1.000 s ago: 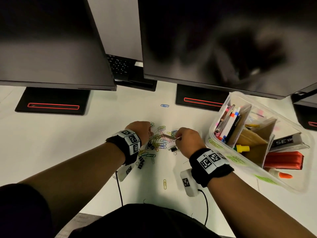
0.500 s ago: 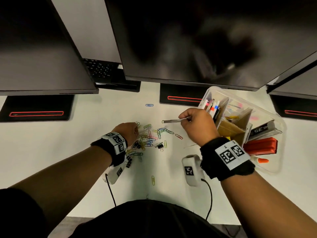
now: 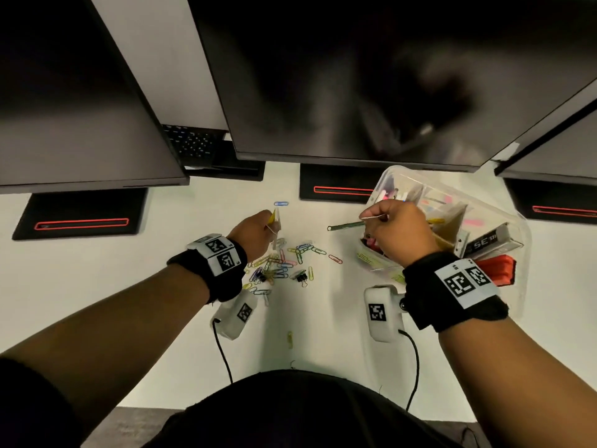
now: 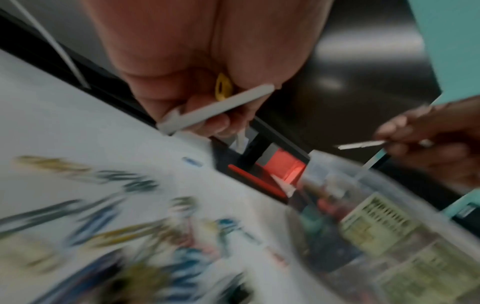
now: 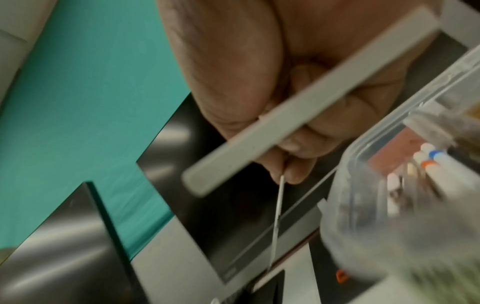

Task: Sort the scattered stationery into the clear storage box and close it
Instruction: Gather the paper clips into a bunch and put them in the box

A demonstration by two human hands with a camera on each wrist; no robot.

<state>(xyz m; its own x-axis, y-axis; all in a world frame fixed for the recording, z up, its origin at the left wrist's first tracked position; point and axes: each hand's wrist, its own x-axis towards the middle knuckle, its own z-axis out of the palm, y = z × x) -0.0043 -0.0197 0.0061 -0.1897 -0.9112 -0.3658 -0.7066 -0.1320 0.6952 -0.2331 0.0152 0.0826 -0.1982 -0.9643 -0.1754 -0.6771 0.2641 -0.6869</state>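
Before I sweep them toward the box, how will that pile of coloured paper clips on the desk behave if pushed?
The paper clips are thin wire loops lying flat and overlapping, so they will probably slide easily on the smooth white desk and scatter rather than move as one. Some look interlocked and may drag neighbours along. The black binder clip among them looks bulkier and may lag.

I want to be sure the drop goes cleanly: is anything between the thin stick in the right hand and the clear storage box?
Nothing visible blocks it. The right hand grips the thin grey-green stick above the near-left corner of the lidless clear plastic storage box, whose pen compartment stands open beside it.
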